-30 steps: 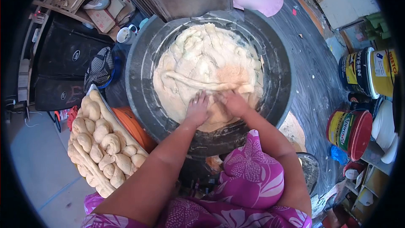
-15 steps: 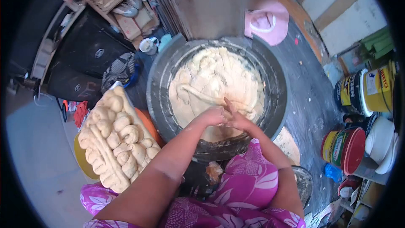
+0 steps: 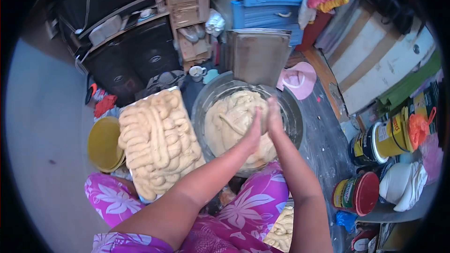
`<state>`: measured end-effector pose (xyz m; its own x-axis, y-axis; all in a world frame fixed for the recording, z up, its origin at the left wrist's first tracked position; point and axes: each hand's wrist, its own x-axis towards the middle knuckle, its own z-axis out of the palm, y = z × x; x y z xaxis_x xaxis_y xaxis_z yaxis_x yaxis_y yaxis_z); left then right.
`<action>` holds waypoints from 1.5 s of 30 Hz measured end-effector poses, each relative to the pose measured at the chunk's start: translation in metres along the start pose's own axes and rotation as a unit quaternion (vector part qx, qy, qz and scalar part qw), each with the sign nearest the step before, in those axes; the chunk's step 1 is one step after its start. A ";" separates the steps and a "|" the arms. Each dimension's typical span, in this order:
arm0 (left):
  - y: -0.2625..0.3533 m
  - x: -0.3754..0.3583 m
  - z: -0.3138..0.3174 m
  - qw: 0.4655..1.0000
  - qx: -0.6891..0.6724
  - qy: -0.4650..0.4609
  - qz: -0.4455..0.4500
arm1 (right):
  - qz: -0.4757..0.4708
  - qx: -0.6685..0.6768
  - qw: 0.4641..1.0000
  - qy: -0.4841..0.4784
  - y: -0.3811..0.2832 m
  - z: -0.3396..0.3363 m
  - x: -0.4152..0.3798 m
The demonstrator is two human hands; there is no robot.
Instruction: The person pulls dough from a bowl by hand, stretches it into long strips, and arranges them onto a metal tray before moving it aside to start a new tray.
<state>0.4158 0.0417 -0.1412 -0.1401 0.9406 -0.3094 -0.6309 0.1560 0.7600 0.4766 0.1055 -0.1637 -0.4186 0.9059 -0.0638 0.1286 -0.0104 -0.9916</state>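
A wide dark basin holds a large mass of pale dough, with a rope-like ridge across its surface. Over the right part of the dough, my left hand and my right hand are raised with palms facing each other and fingers stretched forward. Nothing shows in the narrow gap between them. To the left of the basin, a tray is piled with shaped dough pieces, several of them long and twisted.
Upright metal sheets stand at the basin's back edge. A pink hat lies behind it at the right. Paint buckets line the right side. A yellow round container is left of the tray. More shaped dough shows by my right forearm.
My hands, earlier together low over the dough, are now raised and apart with fingers extended. The view has shifted, showing more of the room's back and the whole tray.
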 end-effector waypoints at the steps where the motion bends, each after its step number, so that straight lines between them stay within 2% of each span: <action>1: 0.010 -0.011 0.004 1.000 -0.005 0.010 0.012 | -0.001 0.058 0.996 0.063 -0.012 -0.001 -0.001; 2: 0.026 -0.024 0.009 1.000 -0.013 -0.021 0.014 | -0.001 0.116 0.986 0.121 -0.024 0.007 -0.002; 3: 0.042 -0.031 0.008 0.998 -0.019 -0.053 0.020 | -0.007 0.114 0.988 0.102 -0.035 0.022 -0.005; 6: 0.070 -0.029 -0.023 0.996 -0.012 0.002 0.093 | -0.142 -0.071 0.984 0.083 -0.054 0.067 -0.041; 7: 0.068 -0.017 -0.030 0.991 -0.103 0.002 0.085 | -0.186 -0.130 0.970 0.081 -0.058 0.077 -0.054; 8: 0.070 -0.022 -0.027 0.990 -0.108 0.007 0.093 | -0.232 -0.188 0.951 0.080 -0.063 0.084 -0.060; 9: 0.072 -0.027 -0.024 0.994 -0.083 -0.046 0.049 | -0.237 -0.187 0.951 0.073 -0.070 0.087 -0.059; 10: 0.075 -0.032 -0.025 0.993 -0.057 -0.098 0.002 | -0.248 -0.130 0.957 0.077 -0.076 0.088 -0.056; 11: 0.093 -0.056 -0.012 0.998 -0.043 -0.054 0.001 | -0.257 -0.075 0.960 0.081 -0.081 0.084 -0.051; 12: 0.099 -0.060 -0.010 0.998 -0.045 -0.054 0.002 | -0.263 -0.020 0.961 0.087 -0.086 0.079 -0.047; 14: 0.114 -0.061 -0.004 0.973 0.122 -0.047 0.188 | -0.274 0.088 0.952 0.103 -0.095 0.068 -0.045; 15: 0.145 -0.085 0.009 0.977 0.089 0.005 0.193 | -0.263 0.227 0.937 -0.038 -0.106 0.082 -0.067; 16: 0.162 -0.082 0.008 0.963 0.073 0.001 0.259 | -0.204 0.147 0.963 0.100 -0.079 0.110 -0.081; 17: 0.197 -0.120 0.021 0.972 -0.038 -0.013 0.231 | -0.343 -0.002 0.933 0.110 -0.034 0.124 -0.082; 18: 0.216 -0.138 0.020 0.954 -0.132 -0.046 0.266 | -0.254 -0.218 0.942 0.003 0.017 0.127 -0.074; 19: 0.234 -0.152 0.011 0.944 -0.156 -0.094 0.275 | -0.148 -0.418 0.890 -0.105 0.063 0.127 -0.072; 20: 0.250 -0.171 0.005 0.926 -0.208 -0.111 0.296 | -0.144 -0.325 0.927 -0.116 0.102 0.124 -0.083; 21: 0.265 -0.186 -0.005 0.917 -0.163 -0.102 0.348 | -0.141 -0.230 0.954 -0.127 0.122 0.121 -0.090; 22: 0.269 -0.186 -0.015 0.904 -0.163 -0.078 0.386 | -0.144 -0.231 0.954 -0.127 0.119 0.118 -0.088; 23: 0.265 -0.186 -0.026 0.919 -0.106 -0.036 0.378 | -0.039 -0.130 0.982 -0.133 0.116 0.114 -0.089; 24: 0.257 -0.183 -0.038 0.929 -0.047 0.005 0.367 | 0.067 -0.025 0.988 -0.135 0.110 0.112 -0.091; 25: 0.245 -0.175 -0.052 0.939 0.066 0.005 0.338 | 0.131 0.125 0.976 -0.120 0.089 0.111 -0.083; 26: 0.227 -0.163 -0.069 0.936 0.176 0.005 0.304 | 0.128 0.139 0.972 -0.138 0.066 0.104 -0.072; 28: 0.190 -0.139 -0.102 0.908 0.374 -0.126 0.140 | 0.096 0.165 0.968 -0.160 -0.001 0.097 -0.067; 29: 0.180 -0.139 -0.102 0.909 0.372 -0.131 0.138 | 0.062 0.175 0.968 -0.166 -0.048 0.094 -0.074; 31: 0.163 -0.139 -0.096 0.802 0.543 -0.243 -0.050 | 0.004 0.140 0.966 -0.217 -0.110 0.088 -0.088; 32: 0.161 -0.138 -0.090 0.801 0.543 -0.248 -0.049 | 0.004 0.138 0.967 -0.212 -0.128 0.085 -0.094; 33: 0.160 -0.138 -0.083 0.846 0.494 -0.174 0.101 | -0.062 0.130 0.969 -0.199 -0.142 0.084 -0.101; 34: 0.159 -0.141 -0.075 0.865 0.428 -0.094 0.245 | -0.125 0.121 0.967 -0.186 -0.151 0.083 -0.109; 35: 0.170 -0.146 -0.059 0.914 0.299 -0.105 0.254 | -0.113 0.158 0.970 -0.143 -0.159 0.085 -0.114; 36: 0.189 -0.154 -0.041 0.945 0.165 -0.112 0.260 | -0.113 0.157 0.971 -0.142 -0.153 0.091 -0.113; 38: 0.224 -0.173 -0.027 0.940 0.079 -0.125 0.307 | -0.176 0.078 0.980 -0.048 -0.117 0.106 -0.101; 39: 0.237 -0.190 -0.022 0.923 0.036 -0.126 0.361 | -0.113 -0.096 0.987 -0.054 -0.083 0.111 -0.089; 41: 0.265 -0.222 -0.027 0.880 -0.029 -0.161 0.446 | -0.073 -0.289 0.951 -0.082 0.018 0.129 -0.083; 43: 0.287 -0.240 -0.057 0.837 -0.091 -0.223 0.492 | -0.057 -0.388 0.891 -0.228 0.097 0.121 -0.098; 44: 0.295 -0.244 -0.072 0.816 -0.127 -0.251 0.505 | -0.058 -0.386 0.891 -0.230 0.116 0.118 -0.099; 45: 0.299 -0.249 -0.084 0.817 -0.125 -0.248 0.506 | 0.003 -0.249 0.934 -0.257 0.127 0.116 -0.100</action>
<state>0.1979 -0.1708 0.1151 -0.3985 0.5662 0.7215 -0.5288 -0.7846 0.3237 0.4303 -0.0353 -0.2965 -0.7765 0.5818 -0.2421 0.4811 0.2992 -0.8240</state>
